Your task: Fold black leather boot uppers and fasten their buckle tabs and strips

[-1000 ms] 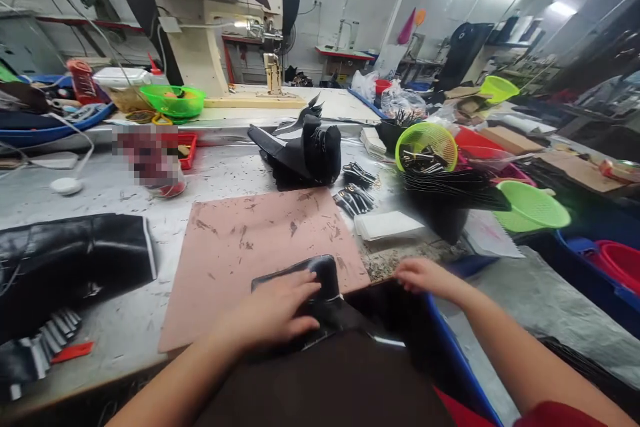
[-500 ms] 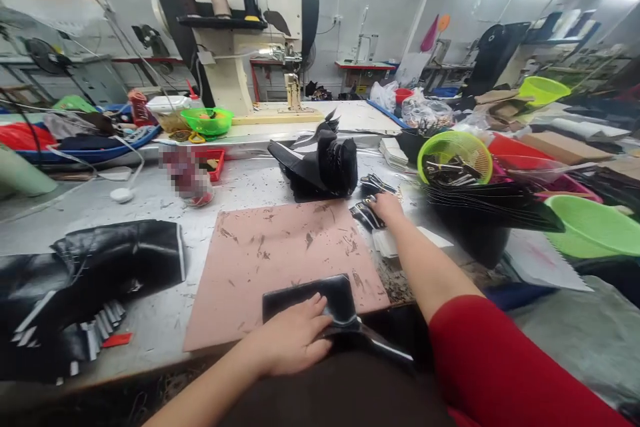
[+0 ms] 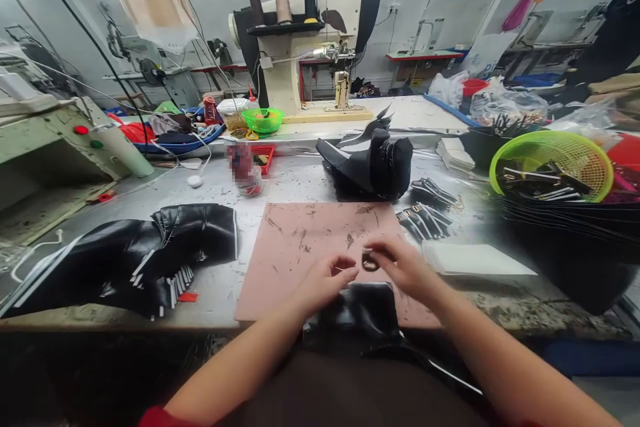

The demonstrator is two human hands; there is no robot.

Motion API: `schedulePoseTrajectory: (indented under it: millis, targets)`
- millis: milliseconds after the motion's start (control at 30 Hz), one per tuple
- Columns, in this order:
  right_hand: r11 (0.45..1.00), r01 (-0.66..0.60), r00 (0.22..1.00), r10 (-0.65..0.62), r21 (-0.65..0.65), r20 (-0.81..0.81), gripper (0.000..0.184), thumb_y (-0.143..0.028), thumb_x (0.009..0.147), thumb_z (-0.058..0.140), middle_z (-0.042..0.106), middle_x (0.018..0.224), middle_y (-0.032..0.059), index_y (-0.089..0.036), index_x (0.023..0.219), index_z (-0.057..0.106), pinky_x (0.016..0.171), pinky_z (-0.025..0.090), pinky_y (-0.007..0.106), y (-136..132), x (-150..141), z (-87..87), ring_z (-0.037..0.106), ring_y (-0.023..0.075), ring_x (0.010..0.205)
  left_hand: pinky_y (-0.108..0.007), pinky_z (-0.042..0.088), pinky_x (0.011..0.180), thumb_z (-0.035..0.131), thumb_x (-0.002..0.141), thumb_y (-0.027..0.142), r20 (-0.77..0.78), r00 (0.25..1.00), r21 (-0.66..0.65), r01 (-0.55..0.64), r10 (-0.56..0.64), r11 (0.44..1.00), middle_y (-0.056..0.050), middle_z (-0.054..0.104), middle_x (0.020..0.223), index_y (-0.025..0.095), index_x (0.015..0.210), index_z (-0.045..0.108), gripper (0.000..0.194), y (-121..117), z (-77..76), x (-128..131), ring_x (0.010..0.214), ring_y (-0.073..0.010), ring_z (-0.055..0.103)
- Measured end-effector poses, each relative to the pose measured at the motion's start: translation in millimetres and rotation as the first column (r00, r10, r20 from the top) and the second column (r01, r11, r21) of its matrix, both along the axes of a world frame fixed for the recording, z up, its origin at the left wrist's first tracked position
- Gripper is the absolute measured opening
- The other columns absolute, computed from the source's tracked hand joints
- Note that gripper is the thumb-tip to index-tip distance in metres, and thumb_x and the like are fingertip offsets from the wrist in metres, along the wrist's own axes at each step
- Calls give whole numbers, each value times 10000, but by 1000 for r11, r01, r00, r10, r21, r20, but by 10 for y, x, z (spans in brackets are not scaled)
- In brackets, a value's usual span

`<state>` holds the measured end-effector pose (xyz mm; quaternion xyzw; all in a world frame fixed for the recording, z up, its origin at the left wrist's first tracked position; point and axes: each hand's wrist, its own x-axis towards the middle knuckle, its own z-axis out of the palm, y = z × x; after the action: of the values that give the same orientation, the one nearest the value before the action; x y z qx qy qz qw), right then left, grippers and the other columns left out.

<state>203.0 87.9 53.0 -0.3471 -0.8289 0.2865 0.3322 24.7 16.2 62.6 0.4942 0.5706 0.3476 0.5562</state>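
In my right hand [image 3: 400,267] is a small black strap tab with a metal ring [image 3: 370,262], pinched between thumb and fingertips above the pink cutting board [image 3: 285,253]. Just left of it is my left hand [image 3: 325,282], its fingers curved and thumb slightly apart, with nothing visible between them. Below both hands a shiny black leather piece [image 3: 363,313] lies over the board's front edge and hangs toward my lap. Beside the board, two bundles of similar strap tabs [image 3: 425,221] rest on the metal table.
A stack of black pieces [image 3: 370,163] stands behind the board. Folded black leather panels [image 3: 195,237] lie left. White sheets [image 3: 475,259], a yellow-green basket [image 3: 600,163] of tabs and black sheets [image 3: 560,240] are right. A sewing machine [image 3: 280,73] stands at the back.
My right hand reached to the tab bundles and came back over the board with one tab. My left hand lifted off the black leather toward it. The view swung left.
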Motion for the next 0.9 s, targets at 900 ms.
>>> schedulePoseTrajectory:
  millis: [900]
  targets:
    - [998, 43, 988, -35, 50, -153, 132, -127, 740, 505, 626, 681, 32, -186, 678, 606, 604, 475, 249, -438, -248, 6, 580, 141, 651, -232, 451, 590, 516, 728, 279, -91, 995, 241, -29, 52, 970, -32, 634, 689, 150, 729, 618, 165, -129, -121, 96, 635, -141, 573]
